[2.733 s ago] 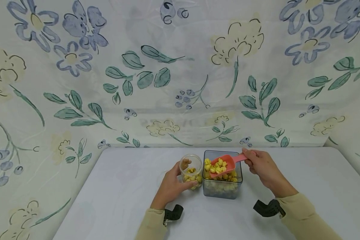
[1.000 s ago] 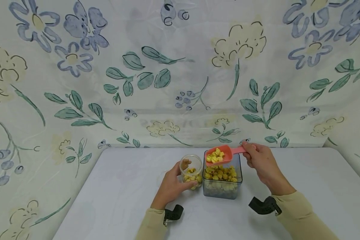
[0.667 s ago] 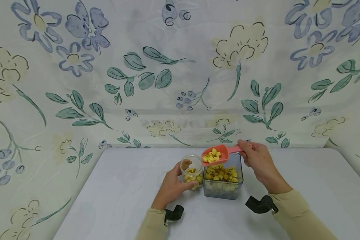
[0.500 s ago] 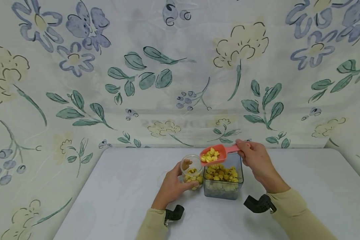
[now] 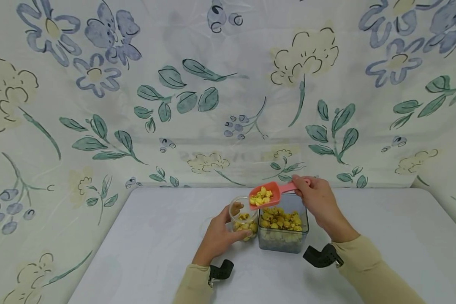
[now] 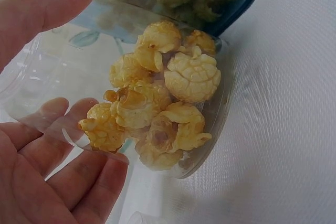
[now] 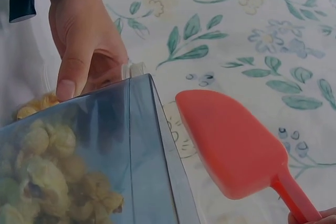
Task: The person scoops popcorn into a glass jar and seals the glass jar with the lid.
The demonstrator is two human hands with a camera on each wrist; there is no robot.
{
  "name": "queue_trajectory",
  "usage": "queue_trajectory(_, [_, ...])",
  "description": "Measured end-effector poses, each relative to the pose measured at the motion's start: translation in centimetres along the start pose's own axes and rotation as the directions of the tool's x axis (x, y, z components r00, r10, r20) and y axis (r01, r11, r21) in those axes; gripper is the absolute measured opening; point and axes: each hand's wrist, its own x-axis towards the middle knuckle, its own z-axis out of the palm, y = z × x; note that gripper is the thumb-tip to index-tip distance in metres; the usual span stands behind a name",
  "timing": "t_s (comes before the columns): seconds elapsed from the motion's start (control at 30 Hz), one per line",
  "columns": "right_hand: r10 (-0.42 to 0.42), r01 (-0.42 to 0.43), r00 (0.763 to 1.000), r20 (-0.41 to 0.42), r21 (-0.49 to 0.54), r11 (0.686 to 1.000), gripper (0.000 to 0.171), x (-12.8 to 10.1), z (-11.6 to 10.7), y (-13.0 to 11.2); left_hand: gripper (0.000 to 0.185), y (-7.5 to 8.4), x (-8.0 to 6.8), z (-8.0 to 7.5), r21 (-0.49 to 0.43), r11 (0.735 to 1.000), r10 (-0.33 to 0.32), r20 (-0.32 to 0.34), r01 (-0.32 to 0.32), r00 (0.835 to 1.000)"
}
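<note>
My left hand grips a clear round jar standing on the table, thumb in front and fingers around the far side. Popcorn fills the lower part of the jar in the left wrist view. With my right hand I hold a coral-red scoop by its handle. The scoop carries several pieces of popcorn, its lip over the right side of the jar's rim. Right beside the jar is a bluish see-through square container with more popcorn inside.
A white table carries everything. Behind it hangs a floral sheet. A faint clear round thing, perhaps a lid, lies left of the jar. Each wrist wears a black camera mount.
The right hand has lifted the loaded scoop out of the square container and moved it left to the jar's rim. My left hand and the jar have stayed in place.
</note>
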Motion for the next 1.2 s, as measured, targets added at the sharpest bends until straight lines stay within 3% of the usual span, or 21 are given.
queue_trajectory(0.37, [-0.129, 0.125, 0.991, -0.036, -0.098, 0.987, 0.041, -0.2, 1.1, 0.0, 0.083, -0.2, 0.1, 0.0, 0.0, 1.0, -0.006, 0.006, 0.006, 1.0])
queue_trajectory(0.73, [-0.229, 0.215, 0.972, -0.044, -0.211, 0.954, 0.04, -0.4, 1.8, -0.4, 0.085, -0.3, 0.1, 0.0, 0.011, 1.0, -0.008, 0.004, 0.008, 1.0])
queue_trajectory(1.2, [-0.3, 0.285, 0.953, -0.037, -0.227, 0.931, 0.04, -0.7, 1.8, -0.7, 0.08, -0.2, -0.2, -0.1, -0.003, 1.0, 0.017, -0.002, -0.017, 1.0])
